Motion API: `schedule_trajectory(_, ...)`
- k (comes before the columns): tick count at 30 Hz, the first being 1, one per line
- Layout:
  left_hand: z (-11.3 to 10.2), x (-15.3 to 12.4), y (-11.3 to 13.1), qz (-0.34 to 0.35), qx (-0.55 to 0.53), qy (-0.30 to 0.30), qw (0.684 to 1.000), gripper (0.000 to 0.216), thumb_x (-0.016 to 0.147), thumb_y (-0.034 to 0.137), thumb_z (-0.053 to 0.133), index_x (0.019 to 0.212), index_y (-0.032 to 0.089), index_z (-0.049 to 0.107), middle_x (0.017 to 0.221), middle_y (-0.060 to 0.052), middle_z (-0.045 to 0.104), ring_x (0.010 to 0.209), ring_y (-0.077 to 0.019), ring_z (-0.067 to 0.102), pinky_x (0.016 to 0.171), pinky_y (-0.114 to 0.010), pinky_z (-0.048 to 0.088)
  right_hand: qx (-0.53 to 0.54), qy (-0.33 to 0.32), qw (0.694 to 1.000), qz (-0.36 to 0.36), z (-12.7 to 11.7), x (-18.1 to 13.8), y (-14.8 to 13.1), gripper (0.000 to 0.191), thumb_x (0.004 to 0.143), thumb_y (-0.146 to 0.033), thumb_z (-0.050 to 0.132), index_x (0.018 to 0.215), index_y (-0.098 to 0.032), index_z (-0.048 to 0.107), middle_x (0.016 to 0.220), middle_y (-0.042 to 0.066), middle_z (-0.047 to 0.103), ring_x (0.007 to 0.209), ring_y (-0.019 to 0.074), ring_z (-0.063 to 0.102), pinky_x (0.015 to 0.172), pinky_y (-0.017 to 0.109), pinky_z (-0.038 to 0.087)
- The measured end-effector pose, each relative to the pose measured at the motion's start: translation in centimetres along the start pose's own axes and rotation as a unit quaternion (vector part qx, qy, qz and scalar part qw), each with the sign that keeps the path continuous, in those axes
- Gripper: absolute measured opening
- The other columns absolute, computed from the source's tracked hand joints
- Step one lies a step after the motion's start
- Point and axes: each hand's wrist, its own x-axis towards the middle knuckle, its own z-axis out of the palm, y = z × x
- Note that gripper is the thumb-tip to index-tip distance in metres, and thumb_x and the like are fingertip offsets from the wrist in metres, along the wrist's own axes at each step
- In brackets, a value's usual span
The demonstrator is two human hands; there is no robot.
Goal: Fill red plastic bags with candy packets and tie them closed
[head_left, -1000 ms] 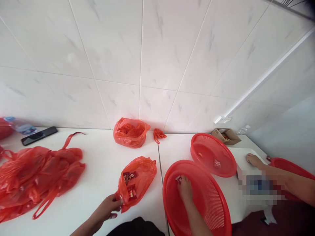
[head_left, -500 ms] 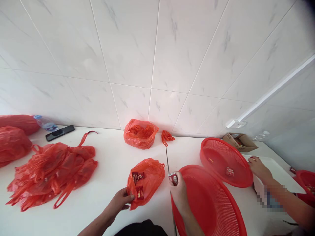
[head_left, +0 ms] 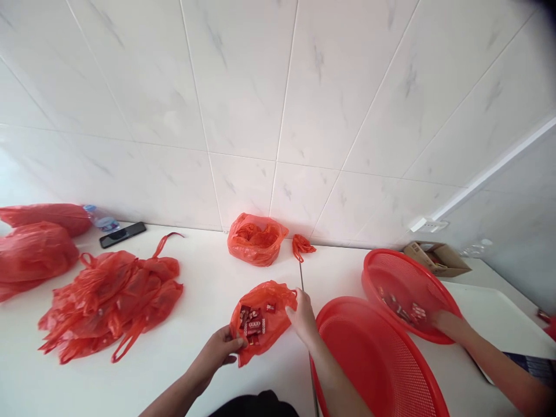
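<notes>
A red plastic bag (head_left: 271, 324) lies open on the white table in front of me. Several small dark red wrapped packets (head_left: 254, 327), like sweets, rest inside it. At the bag's near left rim, my left hand (head_left: 220, 349) pinches the plastic between thumb and fingers. My right hand (head_left: 303, 315) is closed on the bag's right edge, with a bit of red plastic showing above the fingers; part of that grip is hidden. Just right of my right forearm stands a large red plastic basket (head_left: 360, 353).
Another person's hand (head_left: 449, 325) reaches into a second red basket (head_left: 408, 284) holding a few packets. A pile of red bags (head_left: 117, 301), a phone (head_left: 123, 234) and a bottle (head_left: 102, 219) lie left. By the wall are a red bag (head_left: 256, 240) and a cardboard box (head_left: 436, 258).
My right hand has moved left from beside the large basket to the bag; the packet it held is gone from it. More packets lie in the bag. The other person's hand has entered the second basket.
</notes>
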Motion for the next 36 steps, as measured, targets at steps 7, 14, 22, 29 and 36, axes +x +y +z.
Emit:
schedule_trajectory(7, -0.2, 1.0, 4.1, 0.047, 0.007, 0.057, 0.997, 0.026, 0.071, 0.040, 0.063, 0.086, 0.020, 0.055, 0.083, -0.001, 0.066, 0.080, -0.0186, 0.062, 0.072, -0.029, 0.045, 0.019, 0.016, 0.999, 0.040, 0.6, 2.5, -0.1, 0.027, 0.066, -0.023, 0.060, 0.091, -0.028, 0.065, 0.096, 0.007, 0.070, 0.103, 0.0244, 0.061, 0.079, 0.031, 0.043)
schedule_trajectory(14, 4.7, 0.5, 13.3, 0.191, 0.029, -0.061, 0.979, 0.044, 0.072, 0.021, 0.060, 0.116, 0.017, 0.053, 0.073, 0.000, 0.062, 0.067, -0.0156, 0.060, 0.066, -0.029, 0.045, 0.105, 0.034, 0.994, 0.018, -1.2, 2.3, -0.3, 0.024, 0.070, -0.044, 0.054, 0.060, -0.025, 0.043, 0.055, -0.006, 0.046, 0.055, 0.0147, 0.043, 0.057, 0.027, 0.034)
schedule_trajectory(22, -0.3, -1.0, 14.9, 0.238, 0.045, 0.097, 0.965, 0.048, 0.080, 0.034, 0.058, 0.123, 0.016, 0.056, 0.063, 0.007, 0.047, 0.060, -0.0105, 0.046, 0.062, -0.025, 0.039, 0.255, 0.031, 0.966, 0.031, -5.4, -1.6, -0.8, 0.034, 0.073, -0.050, 0.060, 0.064, -0.024, 0.041, 0.062, -0.006, 0.046, 0.061, 0.0125, 0.042, 0.058, 0.025, 0.036)
schedule_trajectory(29, -3.1, -0.9, 11.0, 0.205, 0.024, 0.083, 0.975, 0.060, 0.081, 0.040, 0.062, 0.136, 0.019, 0.047, 0.075, 0.002, 0.056, 0.069, -0.0136, 0.053, 0.068, -0.027, 0.043, 0.457, -0.048, 0.886, 0.069, -5.6, -2.8, -0.6, 0.028, 0.072, -0.041, 0.067, 0.063, -0.023, 0.047, 0.083, 0.002, 0.064, 0.084, 0.0194, 0.061, 0.080, 0.034, 0.050)
schedule_trajectory(36, -0.8, -3.1, 12.1, 0.214, 0.052, 0.057, 0.974, 0.074, 0.080, 0.037, 0.062, 0.147, 0.021, 0.035, 0.075, 0.002, 0.058, 0.070, -0.0152, 0.055, 0.069, -0.029, 0.044, 0.440, -0.023, 0.895, 0.072, -6.1, -3.2, -1.0, 0.028, 0.073, -0.043, 0.068, 0.064, -0.023, 0.050, 0.080, 0.002, 0.065, 0.079, 0.0194, 0.061, 0.072, 0.032, 0.049)
